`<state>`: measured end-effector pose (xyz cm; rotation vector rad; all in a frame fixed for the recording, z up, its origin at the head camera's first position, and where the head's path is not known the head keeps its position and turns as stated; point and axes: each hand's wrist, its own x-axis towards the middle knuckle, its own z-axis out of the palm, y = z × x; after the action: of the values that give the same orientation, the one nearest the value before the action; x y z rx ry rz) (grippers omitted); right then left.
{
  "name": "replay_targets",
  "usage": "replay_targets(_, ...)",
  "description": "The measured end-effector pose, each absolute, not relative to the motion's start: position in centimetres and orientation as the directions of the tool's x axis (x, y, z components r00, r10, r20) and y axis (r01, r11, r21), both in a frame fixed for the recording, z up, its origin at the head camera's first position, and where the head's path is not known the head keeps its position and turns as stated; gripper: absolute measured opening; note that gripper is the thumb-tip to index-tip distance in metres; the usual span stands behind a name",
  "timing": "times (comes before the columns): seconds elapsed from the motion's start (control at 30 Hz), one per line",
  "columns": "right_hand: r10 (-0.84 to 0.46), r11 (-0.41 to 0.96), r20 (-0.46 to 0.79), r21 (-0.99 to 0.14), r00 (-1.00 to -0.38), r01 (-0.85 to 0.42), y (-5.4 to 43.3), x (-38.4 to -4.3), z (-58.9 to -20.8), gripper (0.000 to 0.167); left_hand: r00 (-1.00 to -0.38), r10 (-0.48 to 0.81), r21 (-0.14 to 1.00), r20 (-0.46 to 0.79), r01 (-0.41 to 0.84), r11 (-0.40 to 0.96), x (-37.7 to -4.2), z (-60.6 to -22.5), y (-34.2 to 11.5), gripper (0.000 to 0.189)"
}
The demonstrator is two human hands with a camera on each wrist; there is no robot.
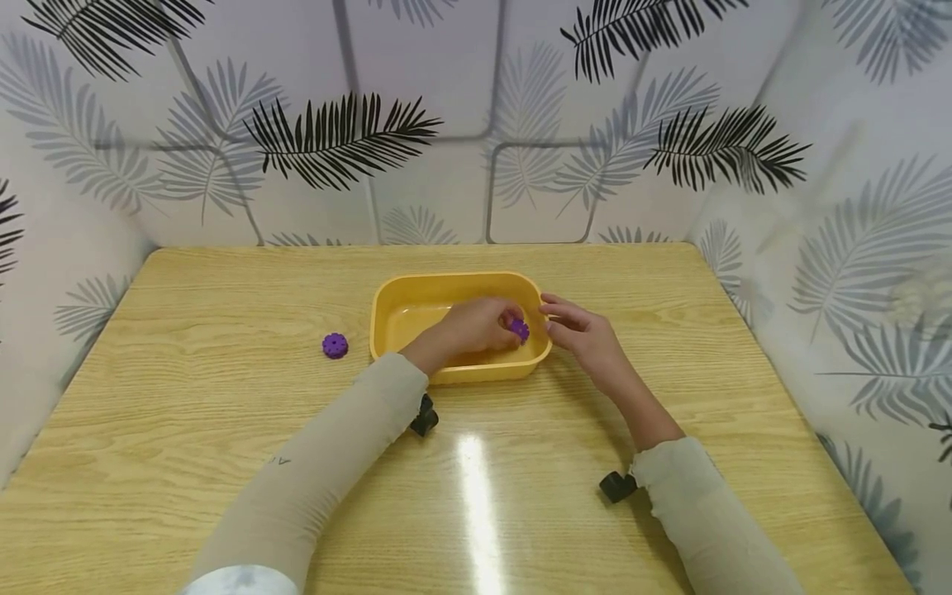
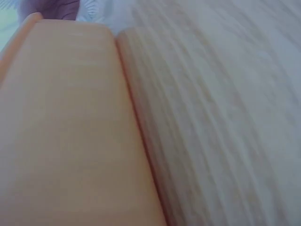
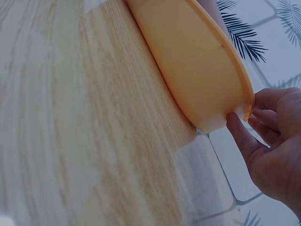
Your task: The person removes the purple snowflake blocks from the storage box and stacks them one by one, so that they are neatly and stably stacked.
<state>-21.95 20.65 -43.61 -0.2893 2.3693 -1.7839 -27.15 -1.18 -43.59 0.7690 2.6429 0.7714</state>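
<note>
A yellow plastic tub [image 1: 394,364] stands on the table. My left hand [image 1: 476,325] reaches over its near rim and pinches a small notched purple plastic disc [image 1: 520,330] low inside its right end. In the left wrist view the tub's outer wall [image 2: 70,117] fills the left side, and the disc is hidden. My right hand [image 1: 587,335] holds the tub's right end. The right wrist view shows its thumb [image 3: 237,127] against the outer wall and the other fingertips at the rim.
Another purple notched disc [image 1: 335,345] lies on the wooden table [image 1: 186,397], just left of the tub. A leaf-patterned curtain [image 1: 461,182] hangs behind and along the sides. Dark wrist cameras [image 1: 424,416] sit under both sleeves.
</note>
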Motion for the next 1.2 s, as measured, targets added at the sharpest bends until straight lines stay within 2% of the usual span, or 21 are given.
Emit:
replay_targets(0.17, -0.250, 0.271, -0.019, -0.961, -0.968, -0.051, 20.6, -22.0, -43.6, 0.038, -0.833, 0.547, 0.608, -0.086, 0.391, 0.691, -27.1, -42.9, -1.6, 0.035)
replay_targets(0.37, -0.262, 0.272, -0.027, -0.961, -0.965, -0.047, 20.5, -21.9, -43.5, 0.039, -0.848, 0.528, 0.609, -0.052, 0.392, 0.690, -27.0, -41.7, -2.7, 0.033)
replay_targets(0.9, -0.236, 0.295, -0.046, -0.955, -0.971, -0.027, 20.7, -22.0, -43.6, 0.041, -0.887, 0.460, 0.719, 0.032, 0.340, 0.606, -24.5, -40.0, -8.2, 0.040)
replay_targets(1.2, -0.230, 0.297, -0.056, -0.955, -0.972, -0.015, 20.7, -22.1, -43.9, 0.041, -0.919, 0.391, 0.704, 0.053, 0.312, 0.638, -22.9, -39.7, -11.7, 0.042)
